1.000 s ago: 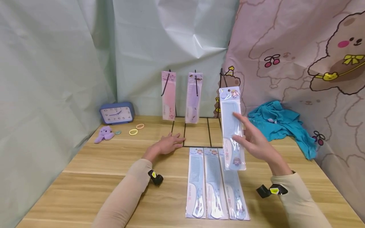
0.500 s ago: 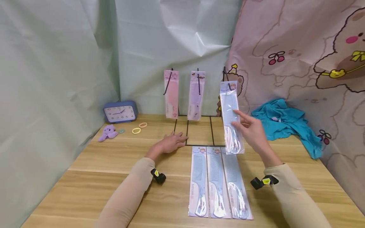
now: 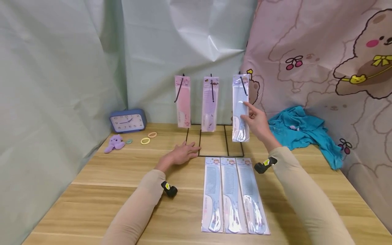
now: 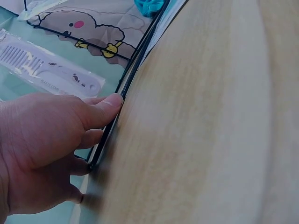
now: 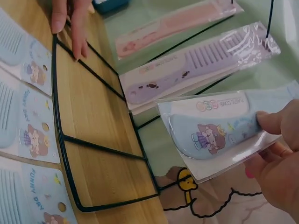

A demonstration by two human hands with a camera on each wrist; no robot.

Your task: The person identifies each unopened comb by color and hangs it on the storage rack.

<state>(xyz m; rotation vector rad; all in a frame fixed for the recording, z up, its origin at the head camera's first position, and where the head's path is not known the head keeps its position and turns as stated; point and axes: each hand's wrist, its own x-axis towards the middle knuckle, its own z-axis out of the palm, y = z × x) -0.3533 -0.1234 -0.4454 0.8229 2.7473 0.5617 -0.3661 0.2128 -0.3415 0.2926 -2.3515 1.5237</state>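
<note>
My right hand (image 3: 247, 111) pinches a blue comb packet (image 3: 240, 109) and holds it upright at the rightmost hook of the black wire rack (image 3: 214, 141); the hook wire crosses the packet's top. In the right wrist view, the fingers (image 5: 273, 123) grip the packet (image 5: 210, 133) near the comb's handle. A pink comb packet (image 3: 182, 102) and a purple one (image 3: 209, 103) hang on the other hooks. My left hand (image 3: 188, 151) lies flat on the table, its fingers (image 4: 100, 109) against the rack's base wire (image 4: 128, 79). Three blue comb packets (image 3: 231, 194) lie side by side in front of the rack.
A blue clock (image 3: 126, 121), a purple plush toy (image 3: 113, 143) and hair rings (image 3: 144, 140) sit at the back left of the wooden table (image 3: 101, 190). A teal cloth (image 3: 303, 131) lies at the back right. Curtains close in the back and both sides.
My right hand has carried the blue comb packet up and back, from above the lying packets to the rack's right hook. The left hand has stayed on the rack base.
</note>
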